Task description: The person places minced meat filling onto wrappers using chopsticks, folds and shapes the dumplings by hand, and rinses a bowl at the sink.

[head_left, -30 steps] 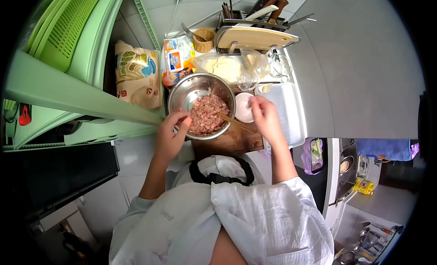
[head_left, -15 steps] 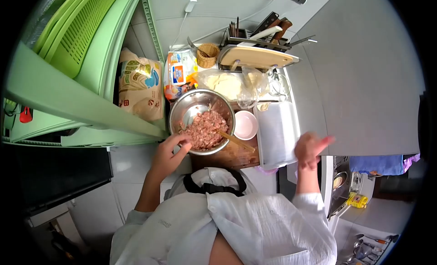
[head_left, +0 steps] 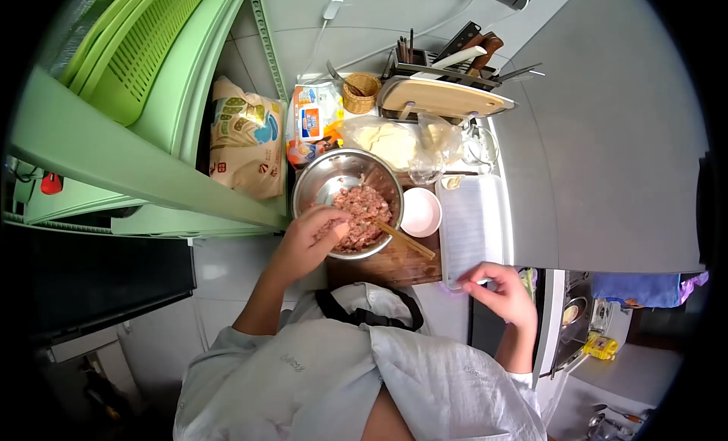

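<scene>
My left hand (head_left: 307,244) is over the left front rim of a steel bowl (head_left: 305,185), its fingers and thumb drawn together; whatever lies between them is hidden. Inside the bowl is minced meat (head_left: 362,206), with wooden chopsticks (head_left: 409,241) leaning out over the front right rim. My right hand (head_left: 497,291) is at the front right corner of a clear plastic tray (head_left: 472,221), thumb and forefinger slightly apart, with nothing clearly seen between them. Between bowl and tray sits a small pink-white bowl (head_left: 421,212). A small pale piece (head_left: 451,182) lies at the tray's back left corner.
Beneath the bowls is a wooden board (head_left: 379,266). Behind them are a plastic bag of pale dough-like pieces (head_left: 387,141), a wicker cup (head_left: 360,98) and a knife rack with a cutting board (head_left: 444,98). A green shelf (head_left: 152,164) and a large printed bag (head_left: 246,141) stand left.
My right hand went from beside the small bowl out to the right, then came back to the tray's front corner. My left hand moved further over the bowl. The camera view has shifted.
</scene>
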Available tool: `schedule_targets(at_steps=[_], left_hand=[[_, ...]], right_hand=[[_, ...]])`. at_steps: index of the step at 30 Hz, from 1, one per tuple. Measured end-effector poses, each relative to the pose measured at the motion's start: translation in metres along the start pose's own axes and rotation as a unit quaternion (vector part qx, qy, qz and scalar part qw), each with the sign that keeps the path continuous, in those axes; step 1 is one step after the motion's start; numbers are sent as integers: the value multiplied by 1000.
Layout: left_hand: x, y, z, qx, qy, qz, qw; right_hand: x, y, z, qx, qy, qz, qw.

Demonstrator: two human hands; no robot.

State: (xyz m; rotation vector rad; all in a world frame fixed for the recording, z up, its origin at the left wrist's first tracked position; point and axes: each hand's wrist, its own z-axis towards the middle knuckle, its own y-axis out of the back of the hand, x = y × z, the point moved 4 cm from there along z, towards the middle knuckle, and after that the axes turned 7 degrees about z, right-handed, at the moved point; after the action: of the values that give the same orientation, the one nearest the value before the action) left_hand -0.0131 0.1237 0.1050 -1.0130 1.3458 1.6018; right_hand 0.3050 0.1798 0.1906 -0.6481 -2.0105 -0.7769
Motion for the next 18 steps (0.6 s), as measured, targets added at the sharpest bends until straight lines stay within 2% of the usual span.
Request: schedule_targets(at_steps=[1,2,3,4,5,6,7,8,9,11,15,17,18], left_hand=[[-1,1,-3,5,-7,9,1000],[0,2,-6,7,-13,18,1000],[1,3,-9,6,-18,26,999],[5,5,-13,5,-2,12,1000],[9,7,-19,6,15,-2,1000],[13,8,-24,9,30,-16,999],[15,10,-27,8,39,-20,999],[17,11,-29,7,46,-24,999],[18,13,-29,8,51,-28,998],[15,16,-27,-10,28,11,999],[14,11,-27,2,36,-9,999],[11,6,-20,26,48,2,999],[9,3,-16,32,39,7,999]], right_hand=[[23,0,0,-45,-44,-210,976],[32,2,-13,-83,128,-508,848],[41,16,-24,-99,120,-479,864],[63,27,-37,-114,114,-235,959],[82,39,-58,-74,190,-113,973],[62,47,-51,-38,268,63,961],[41,56,-45,39,335,270,902],[19,65,-40,127,380,419,815],[-37,79,-18,16,236,440,866],[-60,86,-16,-94,120,377,914],[46,31,-48,-84,224,97,966],[26,35,-54,52,235,265,934],[-9,34,-39,14,141,230,963]])
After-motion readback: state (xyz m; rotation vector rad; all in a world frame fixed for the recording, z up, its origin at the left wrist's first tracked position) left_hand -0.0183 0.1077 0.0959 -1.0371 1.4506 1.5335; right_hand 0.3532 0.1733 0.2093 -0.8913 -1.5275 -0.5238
